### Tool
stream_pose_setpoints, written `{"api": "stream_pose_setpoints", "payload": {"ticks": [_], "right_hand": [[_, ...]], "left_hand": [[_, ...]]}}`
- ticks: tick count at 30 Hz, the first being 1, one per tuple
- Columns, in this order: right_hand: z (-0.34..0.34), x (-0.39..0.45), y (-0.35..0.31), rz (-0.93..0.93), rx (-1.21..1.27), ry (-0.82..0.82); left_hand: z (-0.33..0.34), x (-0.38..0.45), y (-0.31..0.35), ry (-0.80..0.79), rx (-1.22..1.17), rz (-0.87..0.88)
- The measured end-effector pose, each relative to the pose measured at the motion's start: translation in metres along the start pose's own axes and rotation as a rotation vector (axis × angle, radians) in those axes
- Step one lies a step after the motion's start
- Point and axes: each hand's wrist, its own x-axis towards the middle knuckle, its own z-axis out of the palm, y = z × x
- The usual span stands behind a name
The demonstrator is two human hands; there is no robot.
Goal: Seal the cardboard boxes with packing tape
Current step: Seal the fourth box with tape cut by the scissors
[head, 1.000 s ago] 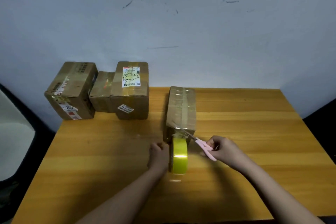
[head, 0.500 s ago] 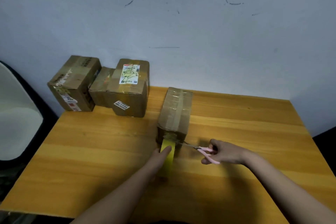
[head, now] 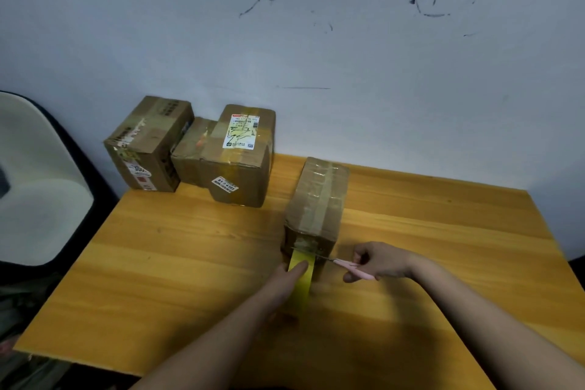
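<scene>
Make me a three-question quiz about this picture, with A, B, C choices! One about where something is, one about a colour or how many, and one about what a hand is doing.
1. Where is the yellow roll of packing tape?
A. at the near end of the taped cardboard box
B. against the wall
C. on the floor

2. How many cardboard boxes are on the wooden table?
A. two
B. four
C. six

3. What does the right hand hold?
A. nothing
B. a sticker
C. pink-handled scissors

Answers: 1 A, the roll meets the box's end. 2 B, three at the back-left, one in the middle. 3 C, fingers curl round the handles.

Informal packing corner of a plain room: a bare wooden table (head: pixel 177 263) against a scuffed white wall (head: pixel 316 41), 3 labelled, taped cardboard parcels (head: pixel 196 152) at upper left.
</scene>
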Motion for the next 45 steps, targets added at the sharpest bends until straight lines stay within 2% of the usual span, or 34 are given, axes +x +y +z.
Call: {"api": "stream_pose_setpoints", "payload": {"ticks": [4,11,18,26,33,35,38,41,45], "right_hand": [[-0.001,0.003,0.002,0.023,-0.098,0.023],[0.000,0.006,0.008,-0.011,-0.073,0.063],[0.001,0.004,0.006,-0.028,-0.055,0.066],[0.009,0.001,0.004,0.000,-0.056,0.075],[0.020,-0.004,0.000,0.070,-0.141,0.120],[0.030,-0.008,-0.004,0.096,-0.230,0.136],[0.061,-0.011,-0.007,0.131,-0.238,0.172],[0.106,-0.006,-0.017,0.150,-0.174,0.198],[0.161,0.016,-0.054,0.210,-0.018,0.260]], "left_hand": [[0.001,0.003,-0.002,0.016,0.012,-0.017],[-0.001,0.001,0.001,-0.009,0.017,-0.024],[-0.004,0.000,0.000,-0.038,-0.097,-0.019],[-0.017,-0.014,0.010,-0.057,0.006,0.038],[-0.040,-0.033,0.015,-0.162,0.217,0.022],[-0.048,-0.035,0.013,-0.138,0.252,0.035],[-0.069,-0.042,0.011,-0.054,0.383,0.093],[-0.096,-0.040,0.000,0.071,0.638,0.153],[-0.131,-0.039,-0.018,0.151,1.171,0.252]]}}
